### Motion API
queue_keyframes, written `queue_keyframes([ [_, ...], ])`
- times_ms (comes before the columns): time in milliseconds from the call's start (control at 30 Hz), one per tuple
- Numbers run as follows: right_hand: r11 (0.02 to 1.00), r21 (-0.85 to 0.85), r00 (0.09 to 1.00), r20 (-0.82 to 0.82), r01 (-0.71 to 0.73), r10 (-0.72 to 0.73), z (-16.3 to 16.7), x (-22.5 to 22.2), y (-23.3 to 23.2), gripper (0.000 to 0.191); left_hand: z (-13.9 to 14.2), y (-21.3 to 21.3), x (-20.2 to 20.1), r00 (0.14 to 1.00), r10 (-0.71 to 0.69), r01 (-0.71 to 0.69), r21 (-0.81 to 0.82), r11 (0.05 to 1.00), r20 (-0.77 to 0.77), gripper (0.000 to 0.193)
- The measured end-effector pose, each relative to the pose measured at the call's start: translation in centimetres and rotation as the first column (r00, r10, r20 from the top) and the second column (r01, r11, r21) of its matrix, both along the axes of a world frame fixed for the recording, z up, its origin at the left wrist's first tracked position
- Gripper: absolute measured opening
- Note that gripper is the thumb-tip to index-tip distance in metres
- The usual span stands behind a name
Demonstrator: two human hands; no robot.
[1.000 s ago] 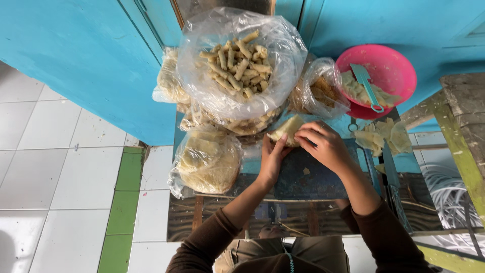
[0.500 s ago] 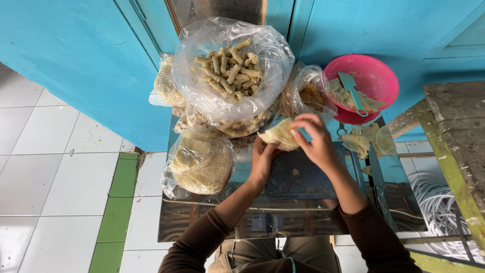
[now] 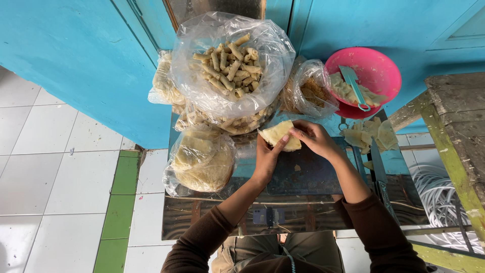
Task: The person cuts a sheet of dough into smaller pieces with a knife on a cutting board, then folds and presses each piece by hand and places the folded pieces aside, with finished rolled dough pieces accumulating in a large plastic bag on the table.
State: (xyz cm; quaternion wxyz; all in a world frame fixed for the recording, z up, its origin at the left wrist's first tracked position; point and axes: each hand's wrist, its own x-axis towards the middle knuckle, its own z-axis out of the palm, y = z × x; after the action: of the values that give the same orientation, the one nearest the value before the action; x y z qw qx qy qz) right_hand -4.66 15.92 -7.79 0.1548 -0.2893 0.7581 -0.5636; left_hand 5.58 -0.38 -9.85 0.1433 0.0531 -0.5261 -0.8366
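- One pale yellow wrapper sheet [image 3: 279, 135] is held above the middle of the table [image 3: 212, 222], over the dark board [image 3: 303, 174].
- The left hand [image 3: 267, 154] is cupped beneath the sheet, fingers pointing to the far edge; the right hand [image 3: 314, 137] is closed narrowly on its right edge with the fingertips.
- Both forearms, in brown sleeves, are reached in from the near edge.
- One large clear bag of rolled pieces [image 3: 230, 63] is seen at the far edge; too many rolls are piled in it to be counted.
- One bag of flat sheets [image 3: 202, 159] is set at the left edge, one smaller bag of filling [image 3: 312, 90] behind the hands.
- One pink bowl [image 3: 365, 76] with one green scraper [image 3: 352, 85] is placed at the far right corner.
- Compared with half a second ago, the sheet and both hands are found in nearly the same place.
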Motion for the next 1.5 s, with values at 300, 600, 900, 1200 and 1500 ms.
queue_keyframes([
  [300,0.964,-0.267,0.905,0.409,-0.008,0.121,0.5,0.4,-0.4,0.041,-0.4,-0.4,0.0,1.000,-0.014,0.019,0.180,0.983,-0.028,0.058],
  [600,0.934,-0.343,0.966,0.260,0.102,-0.010,-1.2,0.2,0.1,0.032,0.4,-0.6,0.1,1.000,-0.018,0.017,0.347,0.938,0.001,0.060],
  [900,0.922,-0.371,0.984,0.173,0.110,-0.047,-0.6,0.2,0.8,0.028,1.3,-0.8,0.9,0.987,-0.151,0.161,0.258,0.953,-0.058,0.051],
  [1200,0.922,-0.378,0.981,0.194,0.082,-0.007,0.3,0.9,0.7,0.028,1.0,-0.6,1.1,0.970,-0.232,0.244,0.372,0.896,-0.078,0.052],
  [1500,0.920,-0.388,0.989,0.149,0.062,-0.004,0.1,0.7,0.8,0.029,0.8,-0.5,1.0,0.974,-0.209,0.222,0.196,0.955,-0.087,0.055],
])
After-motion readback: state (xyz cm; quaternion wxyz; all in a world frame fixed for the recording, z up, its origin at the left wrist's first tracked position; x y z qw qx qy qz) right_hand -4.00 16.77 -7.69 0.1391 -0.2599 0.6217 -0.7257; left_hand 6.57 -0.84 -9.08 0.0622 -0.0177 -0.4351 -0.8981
